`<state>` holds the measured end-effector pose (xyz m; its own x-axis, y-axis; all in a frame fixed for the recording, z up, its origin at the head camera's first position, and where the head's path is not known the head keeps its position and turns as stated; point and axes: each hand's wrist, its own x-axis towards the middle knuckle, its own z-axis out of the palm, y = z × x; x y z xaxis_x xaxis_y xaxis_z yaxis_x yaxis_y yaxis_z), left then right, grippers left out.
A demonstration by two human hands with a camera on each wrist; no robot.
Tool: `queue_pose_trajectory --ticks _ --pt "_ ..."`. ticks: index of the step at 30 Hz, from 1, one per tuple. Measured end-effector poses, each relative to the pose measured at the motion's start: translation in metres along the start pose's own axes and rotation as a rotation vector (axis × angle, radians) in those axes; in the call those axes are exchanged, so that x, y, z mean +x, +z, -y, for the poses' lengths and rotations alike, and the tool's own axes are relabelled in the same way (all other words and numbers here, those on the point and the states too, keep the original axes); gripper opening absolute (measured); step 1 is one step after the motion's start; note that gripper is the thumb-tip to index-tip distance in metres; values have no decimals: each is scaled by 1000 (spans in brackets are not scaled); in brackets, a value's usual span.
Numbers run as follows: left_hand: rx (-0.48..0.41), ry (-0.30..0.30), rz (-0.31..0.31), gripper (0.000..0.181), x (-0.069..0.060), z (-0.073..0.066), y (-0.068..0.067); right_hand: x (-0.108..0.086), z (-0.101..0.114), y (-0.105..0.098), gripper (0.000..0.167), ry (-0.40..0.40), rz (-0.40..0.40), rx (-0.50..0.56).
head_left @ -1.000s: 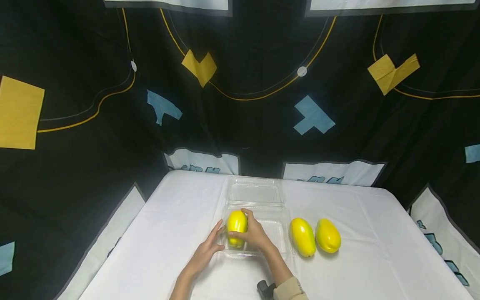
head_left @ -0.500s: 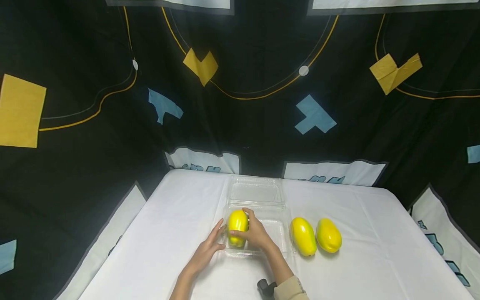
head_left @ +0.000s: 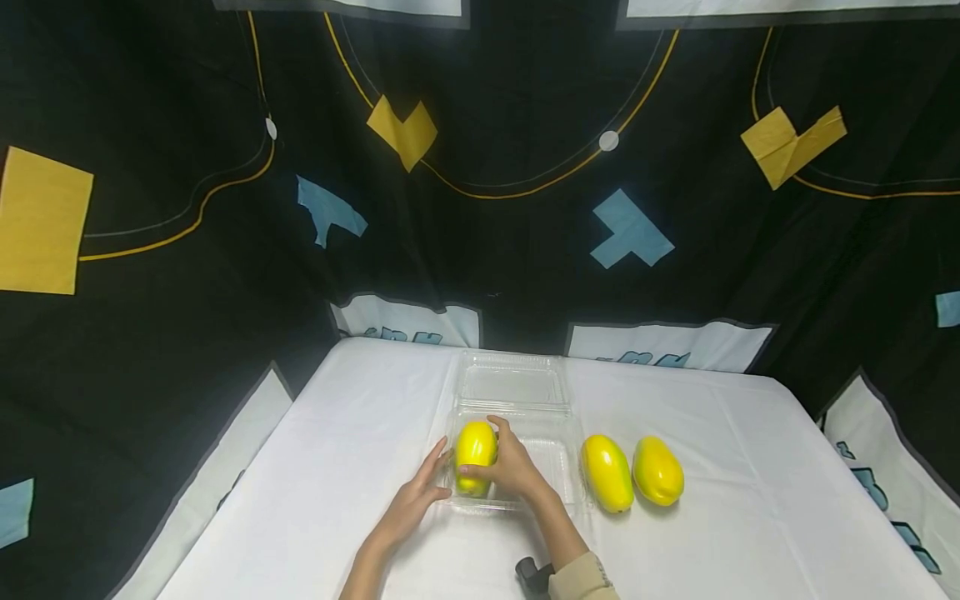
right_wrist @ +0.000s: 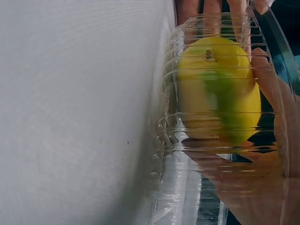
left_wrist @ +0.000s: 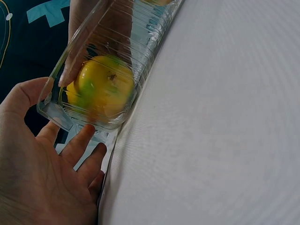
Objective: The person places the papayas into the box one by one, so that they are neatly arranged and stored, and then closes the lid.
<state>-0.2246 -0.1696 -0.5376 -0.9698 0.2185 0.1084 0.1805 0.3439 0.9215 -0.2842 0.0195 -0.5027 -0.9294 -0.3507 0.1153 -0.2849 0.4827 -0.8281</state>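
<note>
Gripping a yellow-green fruit (head_left: 476, 446) with the right hand (head_left: 514, 467), partly blurring behind a ribbed clamshell (head_left: 512, 386), touching its side with the spread-fingered left hand (head_left: 414, 500), with two fruits (head_left: 607, 473) right of both.

Yellow fruit (head_left: 474, 443) — in clear container (head_left: 557, 463)

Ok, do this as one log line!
right hand: holds yellow fruit in open clear box | left hand: touches box | two more fruits: on table

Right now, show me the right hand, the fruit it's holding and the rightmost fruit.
Right hand (head_left: 516, 467): head view, back of hand.
Held fruit (head_left: 476, 446): head view, upper half.
Rightmost fruit (head_left: 658, 472): head view, middle of body.
</note>
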Motion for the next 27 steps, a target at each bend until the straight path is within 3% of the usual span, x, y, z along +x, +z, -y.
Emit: queue_pose_trajectory --ticks 16,27 --pt "-18 -13 3 65 -2 1 -3 0 -1 0 98 -8 33 15" --pt "-37 -3 16 65 -1 1 -3 -7 -4 -19 90 -7 23 29"
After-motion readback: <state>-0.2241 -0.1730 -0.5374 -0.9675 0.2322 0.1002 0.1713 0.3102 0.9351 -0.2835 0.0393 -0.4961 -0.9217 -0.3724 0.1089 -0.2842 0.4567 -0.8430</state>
